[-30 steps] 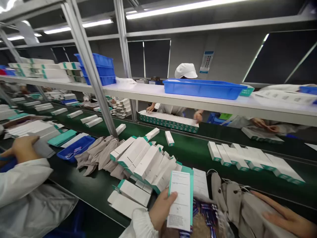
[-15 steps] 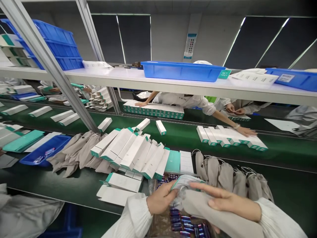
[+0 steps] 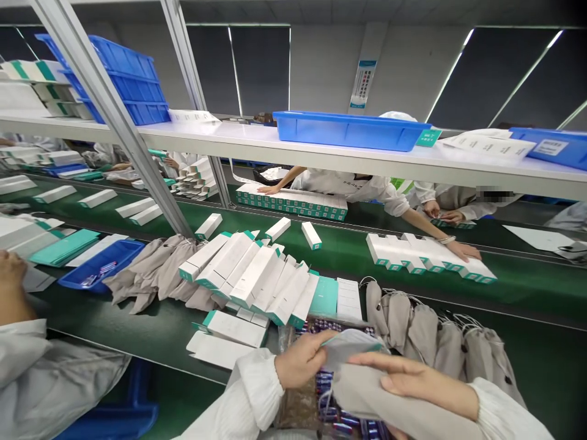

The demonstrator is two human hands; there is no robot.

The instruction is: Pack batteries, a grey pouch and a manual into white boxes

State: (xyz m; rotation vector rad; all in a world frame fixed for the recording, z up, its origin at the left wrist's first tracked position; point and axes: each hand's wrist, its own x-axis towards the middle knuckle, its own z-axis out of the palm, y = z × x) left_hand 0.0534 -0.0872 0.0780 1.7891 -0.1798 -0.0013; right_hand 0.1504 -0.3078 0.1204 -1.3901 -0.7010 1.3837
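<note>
My left hand (image 3: 302,359) pinches the edge of a thin, pale packet with teal edges (image 3: 351,343), blurred, perhaps a booklet in clear plastic. My right hand (image 3: 417,386) grips a filled grey drawstring pouch (image 3: 367,391), thumb on top, fingertips reaching over the packet. Beneath both hands lies a plastic-lined container of blue-and-red batteries (image 3: 324,382), partly covered by the pouch. To the right, several filled grey pouches (image 3: 424,330) lie in a row. Left of the hands, white boxes with teal ends (image 3: 250,275) are heaped on more grey cloth pouches (image 3: 160,272).
A shelf (image 3: 247,139) with blue bins (image 3: 348,131) spans above the green conveyor (image 3: 339,244). Across it, a co-worker's hand (image 3: 463,250) rests on a row of white boxes (image 3: 413,252). Another person's hand (image 3: 11,272) is at the left edge. A metal post (image 3: 114,116) stands at left.
The view has shifted slightly left. The packet and pouch remain in my hands, with the packet turned a little. A neighbour's hand and sleeve have come into view at left.
</note>
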